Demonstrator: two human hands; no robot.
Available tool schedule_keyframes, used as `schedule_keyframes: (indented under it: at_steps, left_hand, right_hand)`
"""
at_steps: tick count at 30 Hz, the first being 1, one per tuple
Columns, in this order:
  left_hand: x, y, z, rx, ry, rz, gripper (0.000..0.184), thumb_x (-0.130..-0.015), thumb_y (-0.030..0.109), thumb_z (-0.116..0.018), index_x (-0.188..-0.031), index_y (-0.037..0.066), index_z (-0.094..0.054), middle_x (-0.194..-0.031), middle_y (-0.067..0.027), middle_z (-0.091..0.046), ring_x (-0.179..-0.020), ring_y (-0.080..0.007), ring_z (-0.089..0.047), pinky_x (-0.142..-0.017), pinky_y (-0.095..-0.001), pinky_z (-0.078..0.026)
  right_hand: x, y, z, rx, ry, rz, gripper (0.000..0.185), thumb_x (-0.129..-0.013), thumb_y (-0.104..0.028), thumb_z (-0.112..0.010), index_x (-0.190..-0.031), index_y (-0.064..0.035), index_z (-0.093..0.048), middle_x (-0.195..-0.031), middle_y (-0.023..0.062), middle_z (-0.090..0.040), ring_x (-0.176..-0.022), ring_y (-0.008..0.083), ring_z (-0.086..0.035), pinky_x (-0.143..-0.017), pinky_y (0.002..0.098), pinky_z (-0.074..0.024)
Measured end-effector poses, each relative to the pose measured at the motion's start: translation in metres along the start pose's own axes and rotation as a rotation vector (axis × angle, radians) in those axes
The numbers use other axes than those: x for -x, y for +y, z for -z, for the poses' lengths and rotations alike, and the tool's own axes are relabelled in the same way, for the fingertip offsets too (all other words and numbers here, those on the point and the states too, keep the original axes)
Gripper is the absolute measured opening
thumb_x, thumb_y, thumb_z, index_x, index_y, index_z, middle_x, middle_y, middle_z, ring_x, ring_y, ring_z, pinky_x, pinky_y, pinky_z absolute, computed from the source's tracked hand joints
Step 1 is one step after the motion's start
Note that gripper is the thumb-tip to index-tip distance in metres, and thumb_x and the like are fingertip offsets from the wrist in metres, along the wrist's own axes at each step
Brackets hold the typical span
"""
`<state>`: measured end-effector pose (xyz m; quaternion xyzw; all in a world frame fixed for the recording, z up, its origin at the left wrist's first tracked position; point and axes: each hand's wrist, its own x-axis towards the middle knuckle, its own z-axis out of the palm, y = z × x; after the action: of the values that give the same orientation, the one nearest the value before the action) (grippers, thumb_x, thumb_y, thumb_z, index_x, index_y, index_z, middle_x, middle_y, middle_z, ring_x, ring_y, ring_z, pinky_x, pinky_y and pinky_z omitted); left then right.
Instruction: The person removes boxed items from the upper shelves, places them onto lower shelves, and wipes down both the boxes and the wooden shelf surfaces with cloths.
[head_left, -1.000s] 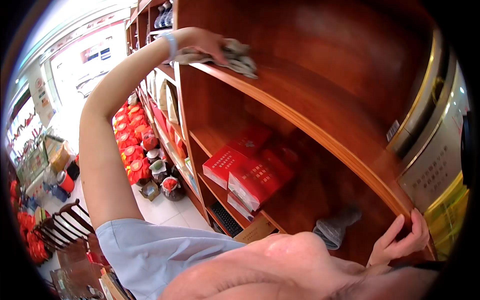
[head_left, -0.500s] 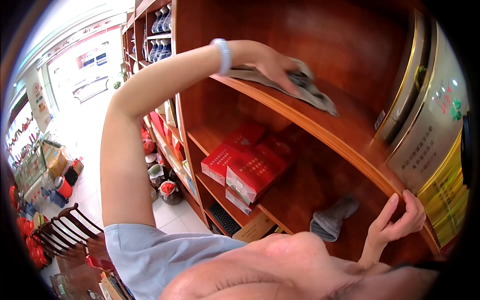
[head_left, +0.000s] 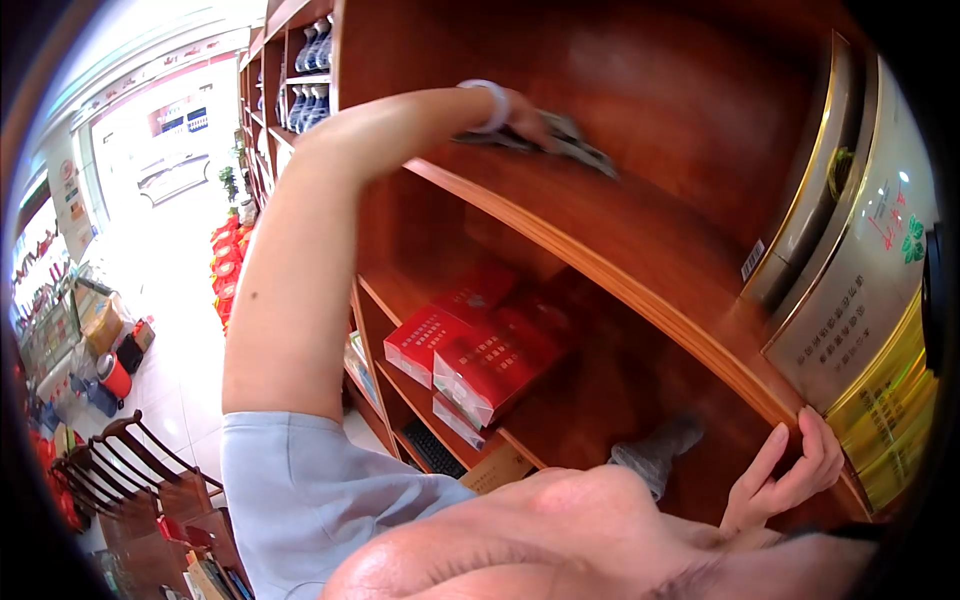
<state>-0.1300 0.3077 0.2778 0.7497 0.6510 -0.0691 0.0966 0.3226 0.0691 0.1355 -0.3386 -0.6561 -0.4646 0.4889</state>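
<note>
My left hand (head_left: 532,122) is closed on a grey-green cloth (head_left: 580,150), pressed to the upper wooden shelf near its back; the arm partly hides this. A pale bracelet (head_left: 497,108) circles that wrist. My right hand (head_left: 795,475) grips the front edge of the same shelf (head_left: 640,280) at the lower right, with its thumb and curled fingers at the wood. On the compartment below lie red boxes (head_left: 500,355) with pale sides and a grey, sock-like cloth item (head_left: 655,455).
Large silver and gold packages (head_left: 850,310) stand at the shelf's right end. Blue-and-white bottles (head_left: 310,105) fill shelves at the upper left. A keyboard (head_left: 432,447) lies low in the cabinet. A dark wooden chair (head_left: 130,460) stands at the lower left.
My left hand first moved right along the shelf with the cloth, then deeper and slightly back left. My right hand stays at the shelf edge. The view has shifted slightly.
</note>
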Motion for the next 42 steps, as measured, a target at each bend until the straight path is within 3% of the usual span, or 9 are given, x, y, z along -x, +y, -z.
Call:
schedule_keyframes:
  at_steps: [3, 4, 10, 13, 15, 22, 30, 36, 42]
  left_hand:
    - [0.057, -0.056, -0.011, -0.090, 0.242, 0.503, 0.067, -0.081, 0.057, -0.051, -0.132, 0.014, -0.046, -0.136, -0.0117, -0.044, -0.124, -0.0267, -0.041, -0.100, -0.0377, -0.033]
    - [0.037, -0.112, -0.013, -0.071, 0.283, 0.448, 0.063, -0.080, 0.053, -0.054, -0.127, 0.012, -0.052, -0.130, -0.0131, -0.050, -0.119, -0.0274, -0.046, -0.097, -0.0385, -0.036]
    - [0.055, -0.077, 0.010, -0.200, 0.154, 0.620, 0.055, -0.081, 0.043, -0.053, -0.124, 0.008, -0.054, -0.127, -0.0123, -0.053, -0.116, -0.0276, -0.048, -0.098, -0.0387, -0.035]
    - [0.033, -0.082, 0.004, -0.195, 0.126, 0.476, 0.058, -0.085, 0.044, -0.049, -0.130, 0.009, -0.047, -0.132, -0.0120, -0.047, -0.118, -0.0239, -0.044, -0.097, -0.0367, -0.035]
    - [0.009, -0.103, -0.006, 0.126, 0.281, 0.207, 0.060, -0.086, 0.046, -0.045, -0.133, 0.008, -0.044, -0.135, -0.0119, -0.044, -0.120, -0.0244, -0.042, -0.101, -0.0352, -0.031]
    - [-0.025, -0.126, 0.010, -0.131, 0.232, 0.232, 0.067, -0.087, 0.053, -0.039, -0.137, 0.008, -0.038, -0.142, -0.0107, -0.036, -0.131, -0.0271, -0.032, -0.106, -0.0347, -0.025]
    - [-0.070, -0.126, 0.002, -0.082, 0.357, -0.081, 0.054, -0.089, 0.047, -0.041, -0.128, 0.010, -0.049, -0.137, -0.0104, -0.042, -0.128, -0.0228, -0.036, -0.104, -0.0335, -0.029]
    - [-0.002, 0.042, -0.011, 0.156, 0.179, -0.274, 0.052, -0.090, 0.049, -0.041, -0.125, 0.013, -0.053, -0.129, -0.0043, -0.049, -0.118, -0.0170, -0.041, -0.100, -0.0305, -0.031]
    - [-0.051, 0.159, -0.015, -0.054, 0.173, -0.600, 0.057, -0.094, 0.044, -0.034, -0.136, 0.005, -0.039, -0.138, -0.0132, -0.040, -0.128, -0.0238, -0.034, -0.107, -0.0343, -0.024]
  right_hand:
    - [0.000, -0.001, 0.002, -0.002, -0.023, 0.002, 0.023, -0.088, -0.020, -0.052, -0.103, -0.0033, -0.055, -0.099, 0.0090, -0.059, -0.091, 0.0252, -0.053, -0.086, 0.0387, -0.0333]
    - [-0.002, -0.002, 0.002, 0.002, -0.030, 0.005, 0.024, -0.088, -0.022, -0.052, -0.103, -0.0033, -0.055, -0.099, 0.0090, -0.059, -0.091, 0.0251, -0.053, -0.087, 0.0390, -0.0327]
    - [-0.001, -0.002, 0.000, 0.005, -0.022, 0.001, 0.026, -0.087, -0.025, -0.052, -0.102, -0.0036, -0.054, -0.097, 0.0086, -0.058, -0.090, 0.0240, -0.052, -0.089, 0.0387, -0.0305]
    - [-0.001, -0.004, -0.001, 0.011, -0.017, -0.009, 0.026, -0.087, -0.026, -0.052, -0.100, -0.0037, -0.053, -0.096, 0.0084, -0.058, -0.090, 0.0238, -0.052, -0.088, 0.0383, -0.0304]
    - [0.000, -0.004, -0.003, 0.030, -0.011, -0.024, 0.025, -0.087, -0.026, -0.052, -0.100, -0.0038, -0.053, -0.096, 0.0084, -0.058, -0.090, 0.0239, -0.051, -0.088, 0.0382, -0.0305]
    - [0.004, -0.001, -0.002, 0.081, -0.066, -0.038, 0.027, -0.086, -0.029, -0.054, -0.099, -0.0056, -0.051, -0.097, 0.0087, -0.056, -0.094, 0.0245, -0.048, -0.088, 0.0375, -0.0307]
    - [0.002, -0.005, -0.013, 0.090, 0.048, -0.033, 0.033, -0.084, -0.041, -0.057, -0.095, -0.0100, -0.052, -0.093, 0.0040, -0.055, -0.089, 0.0220, -0.046, -0.085, 0.0353, -0.0291]
    - [-0.001, -0.006, -0.020, 0.020, 0.161, -0.038, 0.030, -0.084, -0.038, -0.057, -0.092, -0.0098, -0.054, -0.088, 0.0030, -0.058, -0.083, 0.0219, -0.047, -0.082, 0.0344, -0.0284]
    - [-0.004, -0.008, -0.017, -0.006, 0.177, -0.052, 0.024, -0.084, -0.032, -0.057, -0.091, -0.0094, -0.056, -0.089, 0.0025, -0.059, -0.082, 0.0215, -0.049, -0.082, 0.0340, -0.0295]
